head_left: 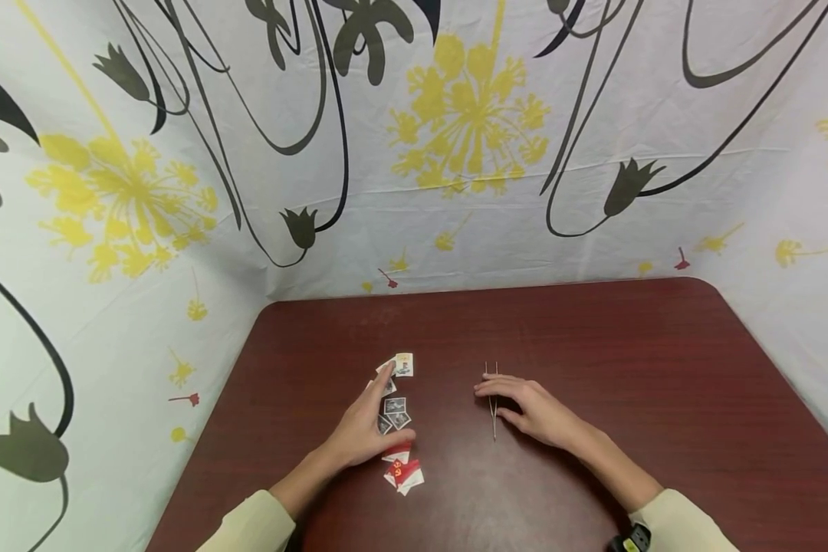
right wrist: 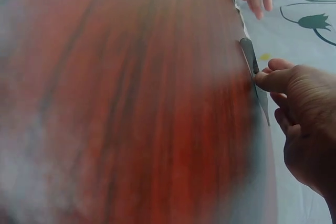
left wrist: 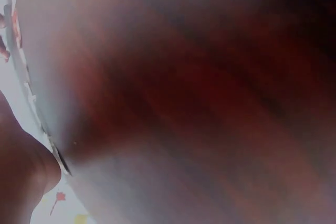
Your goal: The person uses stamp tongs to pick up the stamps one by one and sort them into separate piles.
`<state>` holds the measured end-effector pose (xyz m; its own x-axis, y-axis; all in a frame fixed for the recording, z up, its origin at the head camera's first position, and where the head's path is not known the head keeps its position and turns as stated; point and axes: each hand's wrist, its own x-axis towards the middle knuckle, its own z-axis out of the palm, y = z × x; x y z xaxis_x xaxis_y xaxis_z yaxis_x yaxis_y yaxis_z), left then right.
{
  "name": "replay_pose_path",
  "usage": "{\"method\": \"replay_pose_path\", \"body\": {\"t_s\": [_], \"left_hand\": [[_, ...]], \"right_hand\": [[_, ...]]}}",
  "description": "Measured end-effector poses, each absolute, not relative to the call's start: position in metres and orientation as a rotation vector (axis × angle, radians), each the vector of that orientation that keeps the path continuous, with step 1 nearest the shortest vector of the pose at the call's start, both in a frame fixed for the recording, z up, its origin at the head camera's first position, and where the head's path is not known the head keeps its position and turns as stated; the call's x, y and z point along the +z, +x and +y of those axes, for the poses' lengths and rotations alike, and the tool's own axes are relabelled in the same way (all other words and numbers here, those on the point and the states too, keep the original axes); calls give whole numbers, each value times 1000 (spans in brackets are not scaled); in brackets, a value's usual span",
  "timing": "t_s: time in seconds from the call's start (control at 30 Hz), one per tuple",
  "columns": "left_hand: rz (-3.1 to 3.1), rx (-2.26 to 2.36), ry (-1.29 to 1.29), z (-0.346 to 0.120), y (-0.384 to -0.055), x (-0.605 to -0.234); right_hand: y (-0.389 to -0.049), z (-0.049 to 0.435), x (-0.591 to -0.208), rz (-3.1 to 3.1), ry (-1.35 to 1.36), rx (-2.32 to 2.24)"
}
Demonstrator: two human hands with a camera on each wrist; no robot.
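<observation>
My left hand [head_left: 367, 428] hovers over a column of small stamp-like papers, its fingers straight and spread from the thumb. Past its fingertips lies a cream stamp [head_left: 404, 364]. Between finger and thumb show grey picture stamps [head_left: 396, 411], and below the thumb lie red and white ones [head_left: 405, 474]. Some of the column is hidden by this hand. A pair of metal tweezers [head_left: 494, 425] lies to the right, prongs pointing away. Across it reach the loosely bent fingers of my right hand [head_left: 540, 412]; in the right wrist view a fingertip touches the tweezers [right wrist: 249, 53].
The dark red-brown table [head_left: 628, 368] has rounded far corners. White cloth [head_left: 497, 253] printed with yellow and grey flowers hangs behind it and at both sides. A black device [head_left: 631, 539] sits at the right sleeve's cuff.
</observation>
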<state>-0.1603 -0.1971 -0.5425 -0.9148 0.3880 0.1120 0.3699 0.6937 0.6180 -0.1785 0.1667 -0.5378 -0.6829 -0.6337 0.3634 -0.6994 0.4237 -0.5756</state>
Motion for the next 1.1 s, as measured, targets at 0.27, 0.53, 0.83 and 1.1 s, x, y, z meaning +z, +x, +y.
{"method": "replay_pose_path", "body": {"t_s": [0.27, 0.53, 0.83, 1.1], "left_hand": [[2947, 978, 758, -197, -162, -548], [2993, 879, 823, -198, -161, -554], [2995, 739, 876, -197, -161, -556], [2991, 669, 942, -196, -162, -557]], "right_hand": [[-184, 166, -543, -2560, 1224, 1076], [-189, 166, -544, -2501, 1281, 1051], [-193, 166, -543, -2440, 1324, 1064], [-195, 165, -544, -2476, 1324, 1056]]}}
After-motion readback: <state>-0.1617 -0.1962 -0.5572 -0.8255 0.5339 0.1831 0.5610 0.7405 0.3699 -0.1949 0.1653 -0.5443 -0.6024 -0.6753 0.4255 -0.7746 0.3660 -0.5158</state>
